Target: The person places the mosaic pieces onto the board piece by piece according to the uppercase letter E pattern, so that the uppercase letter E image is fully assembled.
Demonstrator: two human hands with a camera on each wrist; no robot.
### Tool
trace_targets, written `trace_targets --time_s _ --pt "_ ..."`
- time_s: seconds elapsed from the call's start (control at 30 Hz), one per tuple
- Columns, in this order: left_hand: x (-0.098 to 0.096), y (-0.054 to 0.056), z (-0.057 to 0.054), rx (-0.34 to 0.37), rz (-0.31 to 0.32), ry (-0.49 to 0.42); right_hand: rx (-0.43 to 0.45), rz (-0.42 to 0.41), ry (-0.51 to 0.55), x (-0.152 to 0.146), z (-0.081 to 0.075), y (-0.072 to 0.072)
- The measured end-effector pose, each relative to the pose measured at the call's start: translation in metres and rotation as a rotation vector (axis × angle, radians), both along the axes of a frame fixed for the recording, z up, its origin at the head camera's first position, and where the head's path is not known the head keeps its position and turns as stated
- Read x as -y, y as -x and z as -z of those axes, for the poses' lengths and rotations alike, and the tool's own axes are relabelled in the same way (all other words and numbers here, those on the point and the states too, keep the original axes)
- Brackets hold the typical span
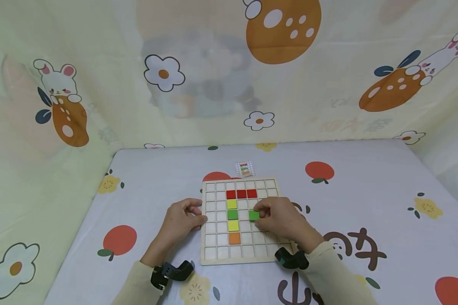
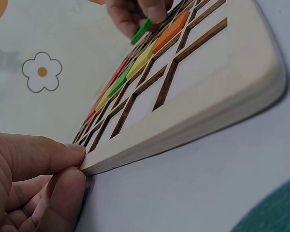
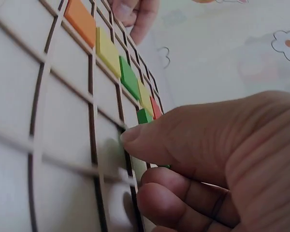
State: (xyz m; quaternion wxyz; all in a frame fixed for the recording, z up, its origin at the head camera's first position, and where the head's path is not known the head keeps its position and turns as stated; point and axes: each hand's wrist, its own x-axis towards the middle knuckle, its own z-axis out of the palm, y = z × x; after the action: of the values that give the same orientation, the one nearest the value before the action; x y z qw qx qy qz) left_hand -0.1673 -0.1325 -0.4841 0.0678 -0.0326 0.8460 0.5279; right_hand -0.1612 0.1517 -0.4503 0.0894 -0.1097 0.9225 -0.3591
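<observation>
Tile (image 1: 253, 215), green and squarish, is pinched by the thumb and fingers of my right hand (image 1: 284, 220), just below the middle of the frame, over the right half of the board (image 1: 202, 241). Its sides look too alike for me to tell a long axis; it is tilted, and I cannot tell whether it touches the board. My left hand (image 1: 183, 216), well apart from the right, pinches the board's left edge, left of the frame's centre. What a next move turns on, I judge, is the sideways line: the tile lies level with a green square (image 1: 233, 214) to its left, with one white cell (image 1: 243, 215) between them. Red squares (image 1: 241, 194) make an edge above; white cells below and to the right give my right hand room, though it covers some
</observation>
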Motion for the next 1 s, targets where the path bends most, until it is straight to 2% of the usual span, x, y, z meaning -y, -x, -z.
trace_targets --time_s 0.13,0.27,1.0 --pt "0.0 0.0 0.001 -0.001 0.002 -0.007 0.009 -0.021 -0.005 0.009 0.001 0.006" --pt "0.001 0.0 0.002 -0.001 0.006 -0.017 0.032 -0.007 -0.004 0.016 0.003 0.009" --pt "0.003 0.0 0.002 -0.011 0.008 -0.02 0.076 0.049 -0.001 0.029 0.004 0.009"
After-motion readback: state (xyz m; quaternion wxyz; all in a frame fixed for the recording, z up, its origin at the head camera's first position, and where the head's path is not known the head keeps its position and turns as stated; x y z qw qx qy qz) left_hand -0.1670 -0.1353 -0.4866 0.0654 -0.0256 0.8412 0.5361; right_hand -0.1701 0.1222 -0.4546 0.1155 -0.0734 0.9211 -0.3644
